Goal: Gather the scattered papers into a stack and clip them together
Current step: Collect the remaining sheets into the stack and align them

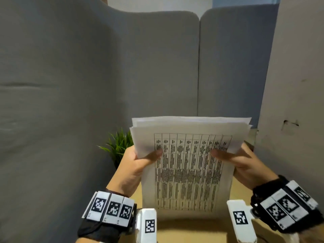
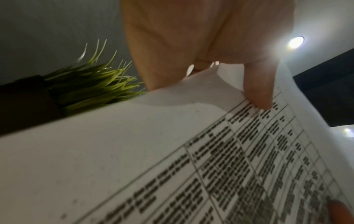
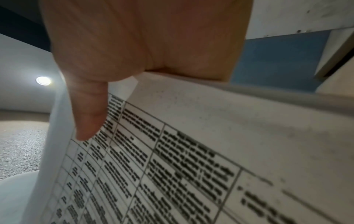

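A stack of white papers stands upright on its bottom edge on the wooden desk, front sheet printed with a table. The sheets' top edges are uneven. My left hand grips the stack's left side, thumb on the front sheet. My right hand grips the right side the same way. In the left wrist view the thumb presses the papers. The right wrist view shows my right thumb on the printed sheet. No clip is visible.
A small green plant in a dark pot stands behind my left hand. Grey felt partitions wall off the desk at the back and left. A white wall rises on the right.
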{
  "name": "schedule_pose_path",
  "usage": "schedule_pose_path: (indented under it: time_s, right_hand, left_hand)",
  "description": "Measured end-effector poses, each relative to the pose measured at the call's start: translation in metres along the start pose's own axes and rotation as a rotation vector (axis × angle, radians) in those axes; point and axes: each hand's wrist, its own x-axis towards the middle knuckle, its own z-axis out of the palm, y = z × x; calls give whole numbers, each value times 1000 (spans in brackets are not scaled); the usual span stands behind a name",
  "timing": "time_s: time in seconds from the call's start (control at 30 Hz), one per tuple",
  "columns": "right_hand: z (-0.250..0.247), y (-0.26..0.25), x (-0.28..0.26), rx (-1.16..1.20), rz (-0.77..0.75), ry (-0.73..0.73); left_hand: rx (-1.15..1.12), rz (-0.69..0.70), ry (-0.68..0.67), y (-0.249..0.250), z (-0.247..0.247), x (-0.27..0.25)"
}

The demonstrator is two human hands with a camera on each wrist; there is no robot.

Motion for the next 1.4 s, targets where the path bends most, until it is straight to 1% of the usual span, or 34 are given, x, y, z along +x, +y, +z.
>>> schedule_pose_path:
  time_s: [0.1,0.2,0.3,0.37,0.43,0.53,0.63,0.7,0.83,0.9,0.97,1.07,1.17,1.23,1.3,1.4]
  right_hand:
    - [4,4,2,10,35,5]
    - [9,-1,4,-26,-17,78]
    - [9,-7,3,-5,-58,88]
    - [7,-7,1,-8,-40,40]
    - [7,-6,-2,-21,19,-4]
    - [13,-6,-2,-81,65,-20]
    - [16,-6,-1,-87,37,12]
    - [16,-11,-2,-65,6,45]
    - [19,-22,-4,-71,-116,56]
    - [18,-21,-3,-79,-128,75]
    - [16,-12,-2,-90,-88,96]
    - [12,1,-1,-105,3,114]
    - [12,-3,0,-136,-7,108]
    - [12,-9,1,-176,-80,216]
    - [14,-17,2,-292,-250,333]
    - [16,-24,2,-603,-541,378]
  left_hand:
    - [-20,-26,19,0,4,-1]
    - [8,-7,29,10,11,-1]
    - [34,16,28,19,15,-1]
    - [44,24,-15,21,13,-1]
    - [67,12,-60,15,5,-3]
    - [63,-39,-52,2,1,-3]
    - [58,-56,-7,-4,3,-3]
    - [67,-26,18,2,5,-3]
    - [98,54,19,19,12,-2]
    - [111,60,62,19,14,-1]
    - [138,24,106,14,15,-1]
    - [177,-53,132,4,16,-2]
    - [180,-77,101,1,14,-2]
    - [187,-76,61,3,14,-3]
    - [189,-67,34,5,14,-3]
    - [185,-35,3,5,13,-3]
